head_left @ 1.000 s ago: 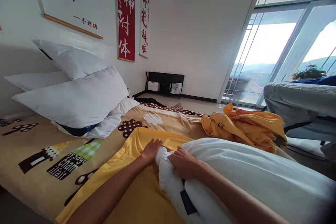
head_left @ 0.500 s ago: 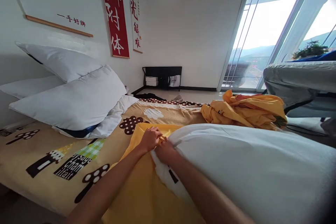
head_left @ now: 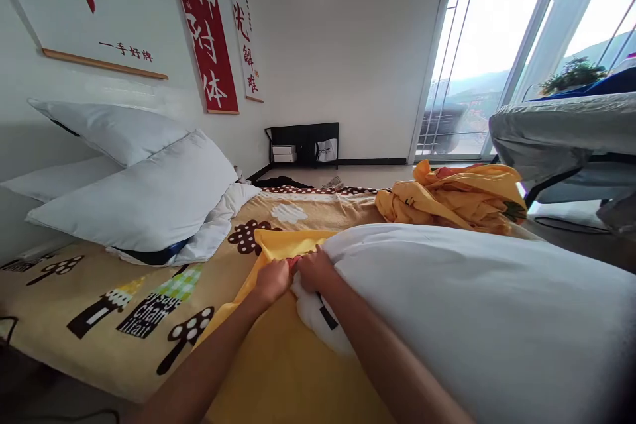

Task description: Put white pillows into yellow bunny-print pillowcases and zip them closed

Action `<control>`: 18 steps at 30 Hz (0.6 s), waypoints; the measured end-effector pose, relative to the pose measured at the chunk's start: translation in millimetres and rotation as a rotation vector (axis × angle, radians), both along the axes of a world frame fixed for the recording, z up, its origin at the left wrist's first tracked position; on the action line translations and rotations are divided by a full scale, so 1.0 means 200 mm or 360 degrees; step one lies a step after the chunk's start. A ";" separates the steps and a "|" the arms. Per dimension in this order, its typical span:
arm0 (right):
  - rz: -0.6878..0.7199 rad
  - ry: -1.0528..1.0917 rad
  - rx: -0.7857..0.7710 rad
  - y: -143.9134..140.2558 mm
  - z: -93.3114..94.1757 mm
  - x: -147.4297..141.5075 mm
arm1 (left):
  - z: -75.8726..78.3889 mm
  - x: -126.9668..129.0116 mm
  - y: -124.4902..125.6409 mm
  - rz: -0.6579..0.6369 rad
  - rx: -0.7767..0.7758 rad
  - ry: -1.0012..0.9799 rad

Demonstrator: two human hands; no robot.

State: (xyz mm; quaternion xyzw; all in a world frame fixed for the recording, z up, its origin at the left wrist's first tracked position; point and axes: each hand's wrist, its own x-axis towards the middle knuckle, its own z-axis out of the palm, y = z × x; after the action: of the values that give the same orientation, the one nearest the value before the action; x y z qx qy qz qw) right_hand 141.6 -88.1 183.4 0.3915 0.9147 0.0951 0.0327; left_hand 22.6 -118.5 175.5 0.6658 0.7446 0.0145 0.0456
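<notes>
A yellow pillowcase (head_left: 288, 351) lies spread on the bed in front of me, one corner reaching to the upper left. Over its right side rests a plump white pillow (head_left: 462, 298), with a small black mark on the white cloth near its left end. My left hand (head_left: 273, 280) is closed in a fist around the pillowcase's edge. Close beside it, my right hand (head_left: 316, 269) grips at the left end of the pillow, where cloth bunches under the fingers. A bit of reddish fabric shows between the two hands. My right fingertips are partly hidden.
White pillows (head_left: 134, 202) are stacked at the left against the wall. A crumpled orange-yellow cloth (head_left: 452, 195) lies beyond the white pillow. The patterned bed sheet (head_left: 99, 285) lies below. At right stands a grey-covered table (head_left: 561, 122), and a low black shelf (head_left: 303, 136) at the far wall.
My left hand has moved slightly down and left and curled into a fist, exposing reddish fabric between the hands. My right hand has shifted up a little. The camera view has turned slightly.
</notes>
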 end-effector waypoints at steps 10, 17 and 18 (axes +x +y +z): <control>0.0441 0.0322 0.0953 -0.67 -0.28 0.36 | -0.13 0.00 0.00 -0.0159 0.0049 -0.0327; 0.0436 0.0119 0.0356 -0.43 0.00 0.60 | -0.18 -0.05 0.07 -0.0273 0.0126 -0.0551; 0.0429 0.0125 0.0270 -0.36 0.06 0.60 | -0.19 -0.07 0.08 -0.0313 0.0156 -0.0573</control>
State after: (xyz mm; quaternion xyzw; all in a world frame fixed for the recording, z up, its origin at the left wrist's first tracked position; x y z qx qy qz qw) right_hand 262.2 -160.5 196.0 0.2701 0.9482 0.1601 -0.0493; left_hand 9.6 -102.9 137.8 0.7234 0.6542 0.1650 0.1467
